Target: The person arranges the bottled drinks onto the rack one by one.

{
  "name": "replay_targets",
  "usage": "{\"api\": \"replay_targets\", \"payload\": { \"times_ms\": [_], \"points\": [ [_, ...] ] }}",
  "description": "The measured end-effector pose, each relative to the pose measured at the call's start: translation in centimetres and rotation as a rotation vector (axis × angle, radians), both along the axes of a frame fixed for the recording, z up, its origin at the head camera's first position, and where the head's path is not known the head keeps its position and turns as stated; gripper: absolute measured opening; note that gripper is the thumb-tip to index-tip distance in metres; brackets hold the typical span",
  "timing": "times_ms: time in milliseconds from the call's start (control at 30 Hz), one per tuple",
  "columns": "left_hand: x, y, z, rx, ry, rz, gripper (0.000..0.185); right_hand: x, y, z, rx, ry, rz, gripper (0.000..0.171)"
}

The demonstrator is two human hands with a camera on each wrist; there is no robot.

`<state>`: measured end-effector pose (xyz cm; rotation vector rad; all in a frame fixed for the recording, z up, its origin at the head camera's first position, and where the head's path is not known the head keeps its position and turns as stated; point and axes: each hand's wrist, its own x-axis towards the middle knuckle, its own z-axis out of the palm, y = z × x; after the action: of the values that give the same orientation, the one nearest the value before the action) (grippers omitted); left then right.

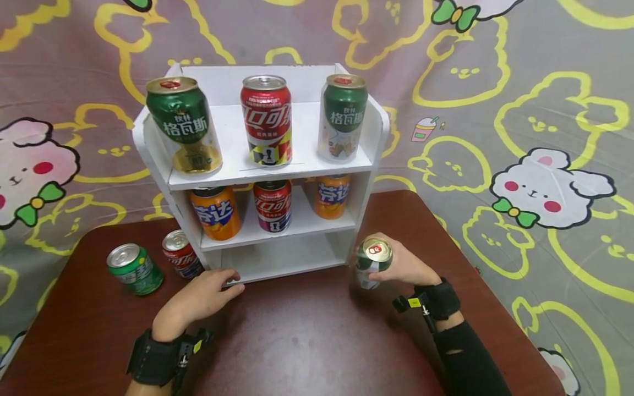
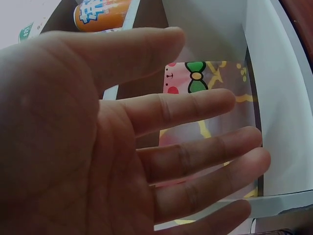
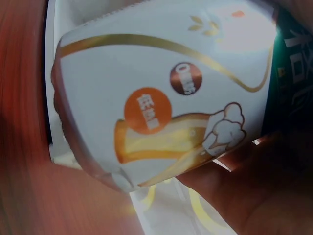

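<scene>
Head view: six cans (image 1: 266,121) shelved, two beside, one in right hand (image 1: 403,267).

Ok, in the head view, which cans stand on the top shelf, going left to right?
Green can with gold base → red can → green and white can.

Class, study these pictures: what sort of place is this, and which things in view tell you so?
Probably a staged tabletop set rather than a real shop: a small white shelf unit stocked with drink cans stands on a brown table, a cartoon-print cloth hangs behind, and the right hand holds another can.
</scene>
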<state>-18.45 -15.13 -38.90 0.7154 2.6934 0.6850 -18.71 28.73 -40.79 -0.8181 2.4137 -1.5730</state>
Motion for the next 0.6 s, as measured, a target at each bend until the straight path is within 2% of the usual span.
{"api": "replay_targets", "payload": {
  "times_ms": [133, 267, 367, 500, 600],
  "points": [
    [0.0, 0.1, 0.2, 0.0, -0.007, 0.004, 0.033, -0.2, -1.0, -0.3, 0.03, 0.024, 0.062, 0.071],
    [0.0, -0.1, 0.2, -0.005, -0.012, 0.007, 0.035, 0.5, -3.1, 1.3, 0.06, 0.035, 0.096, 0.068],
    [0.0, -0.2, 0.2, -0.008, -0.009, 0.012, 0.034, 0.4, -4.4, 1.5, 0.057, 0.021, 0.11, 0.067],
    [0.0, -0.1, 0.3, -0.005, -0.008, 0.015, 0.032, -0.5, -5.2, -0.2, 0.044, -0.006, 0.117, 0.068],
    [0.1, -0.1, 0.3, -0.009, -0.007, 0.019, 0.033, -1.0, -6.0, -0.9, 0.041, -0.015, 0.124, 0.068]
  ]
}}
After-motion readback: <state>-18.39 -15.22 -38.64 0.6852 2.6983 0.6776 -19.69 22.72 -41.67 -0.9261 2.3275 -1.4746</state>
